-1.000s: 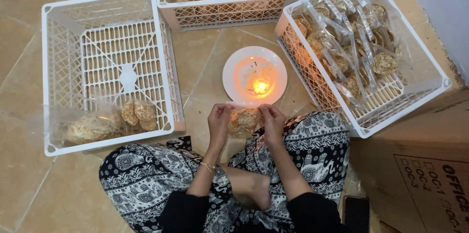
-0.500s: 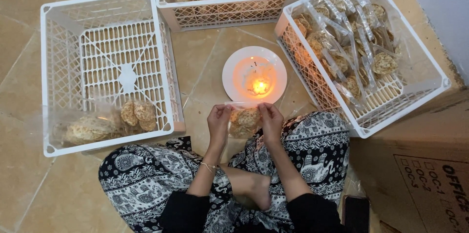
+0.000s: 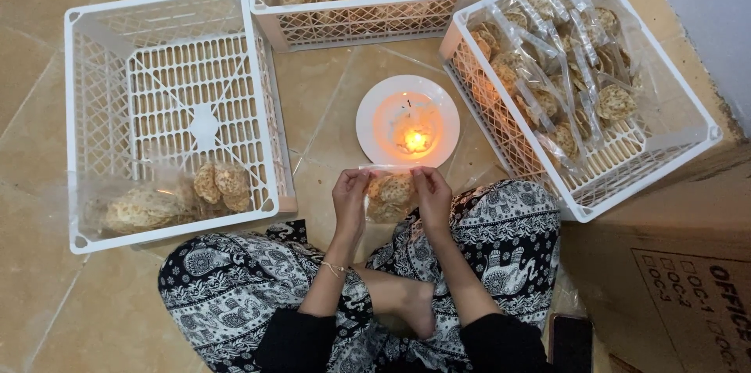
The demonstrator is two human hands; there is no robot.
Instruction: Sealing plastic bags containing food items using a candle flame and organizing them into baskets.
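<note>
Both hands hold a clear plastic bag of round brown crackers point(image 3: 393, 190) by its top corners, just in front of my crossed legs. My left hand point(image 3: 350, 195) pinches the bag's left edge and my right hand point(image 3: 432, 195) pinches the right edge. The bag's open top sits close to a small burning candle flame point(image 3: 415, 139) standing on a white plate point(image 3: 374, 121) on the tiled floor.
A white plastic crate point(image 3: 86, 107) on the left holds two filled cracker bags point(image 3: 176, 195). A second crate point(image 3: 368, 21) at the top and a third crate point(image 3: 673, 142) on the right hold several cracker bags. A cardboard box point(image 3: 673, 263) stands at the lower right.
The bag and both hands have stayed at the candle's near side, shifting only slightly; the flame keeps burning.
</note>
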